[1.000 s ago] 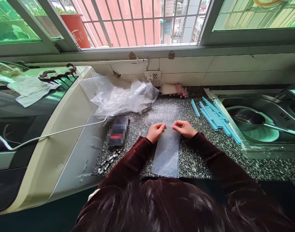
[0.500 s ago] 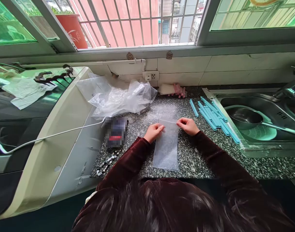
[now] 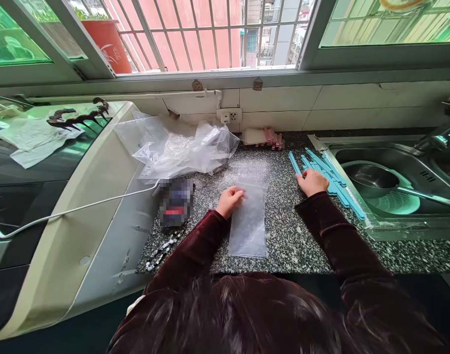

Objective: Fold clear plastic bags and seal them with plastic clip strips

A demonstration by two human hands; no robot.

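Observation:
A clear zip-top plastic bag [image 3: 249, 221] lies flat on the speckled counter in front of me. My left hand [image 3: 230, 200] pinches its upper left edge between thumb and fingers. Over to the right, my right hand [image 3: 313, 183] is closed at the near end of the leftmost blue plastic strip [image 3: 294, 162], its fingertips partly hidden. Several more blue strips [image 3: 333, 184] lie in a loose pile just beyond and beside that hand.
A heap of clear plastic bags [image 3: 188, 147] sits at the back left, above a blurred-out dark object [image 3: 176, 201]. Pink strips [image 3: 272, 138] lie by the wall. A sink [image 3: 375, 223] with a pan [image 3: 372, 177] is on the right; a white cable [image 3: 99, 201] crosses the left.
My right hand has let go of the bag's upper right corner and moved right to the blue strips. My left hand still holds the bag, which has shifted slightly left.

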